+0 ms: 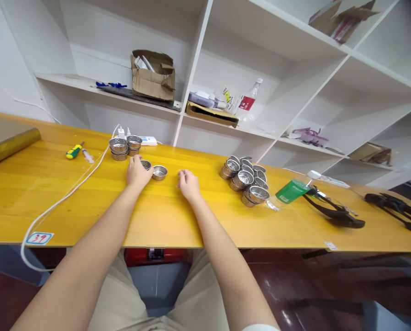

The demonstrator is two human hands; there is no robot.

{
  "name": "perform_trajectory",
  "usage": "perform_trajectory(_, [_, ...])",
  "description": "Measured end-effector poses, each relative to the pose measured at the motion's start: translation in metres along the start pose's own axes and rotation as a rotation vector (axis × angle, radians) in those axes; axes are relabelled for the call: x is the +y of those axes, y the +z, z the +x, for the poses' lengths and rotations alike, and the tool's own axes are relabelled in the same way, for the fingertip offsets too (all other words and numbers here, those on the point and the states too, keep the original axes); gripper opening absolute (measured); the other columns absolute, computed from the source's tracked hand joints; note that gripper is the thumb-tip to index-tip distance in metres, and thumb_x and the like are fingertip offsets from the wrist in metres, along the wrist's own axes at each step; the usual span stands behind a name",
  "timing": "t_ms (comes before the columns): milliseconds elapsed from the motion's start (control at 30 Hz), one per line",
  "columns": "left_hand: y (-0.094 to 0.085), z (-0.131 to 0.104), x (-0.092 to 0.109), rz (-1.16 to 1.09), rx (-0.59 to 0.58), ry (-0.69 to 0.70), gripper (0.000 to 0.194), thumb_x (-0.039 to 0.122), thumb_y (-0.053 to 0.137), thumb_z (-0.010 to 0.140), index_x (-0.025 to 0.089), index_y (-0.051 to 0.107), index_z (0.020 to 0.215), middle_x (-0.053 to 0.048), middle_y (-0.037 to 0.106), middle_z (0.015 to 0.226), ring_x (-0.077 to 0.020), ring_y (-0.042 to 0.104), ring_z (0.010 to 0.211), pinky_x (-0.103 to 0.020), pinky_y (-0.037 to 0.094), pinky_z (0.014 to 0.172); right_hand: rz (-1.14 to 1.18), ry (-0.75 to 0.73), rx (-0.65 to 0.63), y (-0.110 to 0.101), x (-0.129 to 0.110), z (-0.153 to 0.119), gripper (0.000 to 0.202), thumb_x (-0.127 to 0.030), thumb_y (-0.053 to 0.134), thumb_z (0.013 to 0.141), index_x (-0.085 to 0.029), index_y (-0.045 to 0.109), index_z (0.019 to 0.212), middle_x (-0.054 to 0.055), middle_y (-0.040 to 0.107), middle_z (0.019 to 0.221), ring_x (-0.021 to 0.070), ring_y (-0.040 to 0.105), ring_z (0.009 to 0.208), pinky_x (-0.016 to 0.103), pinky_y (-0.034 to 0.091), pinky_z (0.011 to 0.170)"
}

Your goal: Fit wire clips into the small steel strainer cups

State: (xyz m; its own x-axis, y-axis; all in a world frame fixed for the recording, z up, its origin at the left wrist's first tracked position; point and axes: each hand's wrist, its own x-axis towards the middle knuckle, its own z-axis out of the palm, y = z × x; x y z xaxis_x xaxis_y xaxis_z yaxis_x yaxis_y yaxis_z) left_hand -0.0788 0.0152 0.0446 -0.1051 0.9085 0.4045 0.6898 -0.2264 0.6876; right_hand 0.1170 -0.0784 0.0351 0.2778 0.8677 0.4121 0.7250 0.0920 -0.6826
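My left hand [138, 172] has its fingers closed around a small perforated metal strainer cup [145, 164] on the yellow table. Immediately to the right, a second strainer cup [160, 172] stands upright, its inside facing up. My right hand [188, 185] hovers or rests just right of that cup, apart from it, with the fingers curled in and nothing visible in them. Behind my left hand are two short stacks of the same cups, one stack [118, 149] at the left and another stack [134, 145] beside it. Further right sits a cluster of several stacked strainer cups [244, 179].
A white cable [64, 197] runs across the left side and over the front edge. Near it lie a screwdriver [75, 151] and a syringe [87, 156]. At right are a green-labelled bottle [293, 189] and a black strap-like object [336, 214]. White shelving [182, 105] stands behind.
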Motion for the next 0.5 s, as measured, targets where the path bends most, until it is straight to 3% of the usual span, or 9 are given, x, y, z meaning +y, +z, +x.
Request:
perform_trajectory(67, [0.003, -0.001, -0.002, 0.058, -0.02, 0.001, 0.053, 0.033, 0.073, 0.081, 0.019, 0.054, 0.128, -0.018, 0.057, 0.137, -0.0367, 0.06, 0.125, -0.047, 0.049, 0.105, -0.171, -0.065, -0.135, 0.011, -0.013, -0.009, 0.029, -0.033, 0.043, 0.104, -0.021, 0.069, 0.103, 0.006, 0.077, 0.084, 0.0208, 0.071, 0.081, 0.028, 0.046, 0.077])
perform_trajectory(167, [0.008, 0.0, -0.003, 0.083, -0.036, 0.026, 0.051, 0.034, 0.07, 0.083, 0.018, 0.055, 0.129, -0.018, 0.058, 0.136, -0.0362, 0.059, 0.126, -0.046, 0.048, 0.106, -0.39, -0.099, -0.236, 0.022, -0.025, -0.016, 0.031, -0.031, 0.042, 0.103, -0.02, 0.071, 0.103, 0.011, 0.078, 0.096, 0.0238, 0.072, 0.088, 0.03, 0.046, 0.08])
perform_trajectory(300, [0.015, -0.002, 0.0, 0.042, -0.091, 0.067, 0.047, 0.038, 0.068, 0.086, 0.017, 0.057, 0.126, -0.017, 0.059, 0.134, -0.0341, 0.06, 0.125, -0.043, 0.047, 0.108, -0.521, -0.09, -0.287, 0.022, -0.024, -0.015, 0.031, -0.031, 0.043, 0.103, -0.02, 0.072, 0.106, 0.013, 0.078, 0.1, 0.0251, 0.072, 0.091, 0.032, 0.048, 0.081])
perform_trajectory(500, [0.023, -0.011, 0.008, 0.011, -0.195, 0.12, 0.053, 0.045, 0.067, 0.087, 0.017, 0.055, 0.131, -0.016, 0.059, 0.137, -0.0335, 0.058, 0.128, -0.044, 0.046, 0.11, -0.54, -0.073, -0.275, 0.017, -0.013, -0.01, 0.027, -0.03, 0.05, 0.099, -0.021, 0.07, 0.114, 0.013, 0.077, 0.101, 0.027, 0.072, 0.095, 0.034, 0.051, 0.081])
